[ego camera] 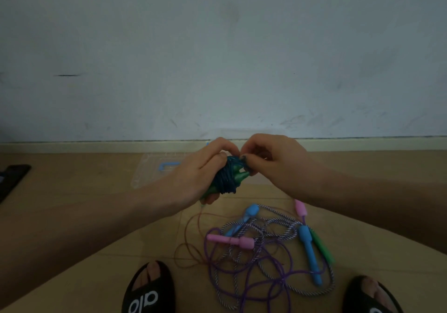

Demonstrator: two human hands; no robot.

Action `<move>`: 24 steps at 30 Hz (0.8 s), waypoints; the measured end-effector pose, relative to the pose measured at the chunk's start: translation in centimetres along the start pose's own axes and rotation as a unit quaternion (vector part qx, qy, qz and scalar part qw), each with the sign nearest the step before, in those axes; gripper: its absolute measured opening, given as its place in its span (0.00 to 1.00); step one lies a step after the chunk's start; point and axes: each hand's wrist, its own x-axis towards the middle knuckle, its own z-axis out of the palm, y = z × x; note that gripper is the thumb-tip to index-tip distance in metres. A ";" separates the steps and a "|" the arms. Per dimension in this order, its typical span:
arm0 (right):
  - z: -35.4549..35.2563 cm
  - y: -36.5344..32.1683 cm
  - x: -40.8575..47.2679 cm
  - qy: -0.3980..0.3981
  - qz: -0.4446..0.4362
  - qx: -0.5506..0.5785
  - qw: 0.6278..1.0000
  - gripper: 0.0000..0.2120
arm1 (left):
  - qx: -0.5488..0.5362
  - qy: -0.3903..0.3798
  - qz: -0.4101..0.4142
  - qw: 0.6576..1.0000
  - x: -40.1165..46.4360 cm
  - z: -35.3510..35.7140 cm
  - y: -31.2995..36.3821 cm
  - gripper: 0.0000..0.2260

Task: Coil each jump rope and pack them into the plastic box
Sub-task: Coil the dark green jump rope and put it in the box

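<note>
Pale scuffed wall meets a tan wooden floor (72, 215). Above it, the left hand (193, 179) grips a green-handled jump rope (229, 179), its dark blue cord wound round the handles, while the right hand (271, 160) pinches the cord's end at the top of the bundle. Behind the hands a clear plastic box (154, 169) lies on the floor. Nearer, loose ropes (261, 247) with pink, blue and green handles lie tangled between two black slides (147, 291), one printed "alo".
</note>
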 end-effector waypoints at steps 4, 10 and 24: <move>0.1 0.0 0.2 0.006 0.019 0.026 0.999 0.06 | -0.018 0.005 0.005 1.000 0.0 -0.1 0.0 0.11; 0.3 -0.3 0.4 0.043 0.051 0.091 0.994 0.07 | -0.021 0.003 0.014 1.000 0.4 0.0 0.0 0.10; 1.0 -0.4 0.8 0.056 0.187 0.275 0.941 0.03 | 0.019 0.007 0.018 1.000 0.7 0.0 -0.4 0.09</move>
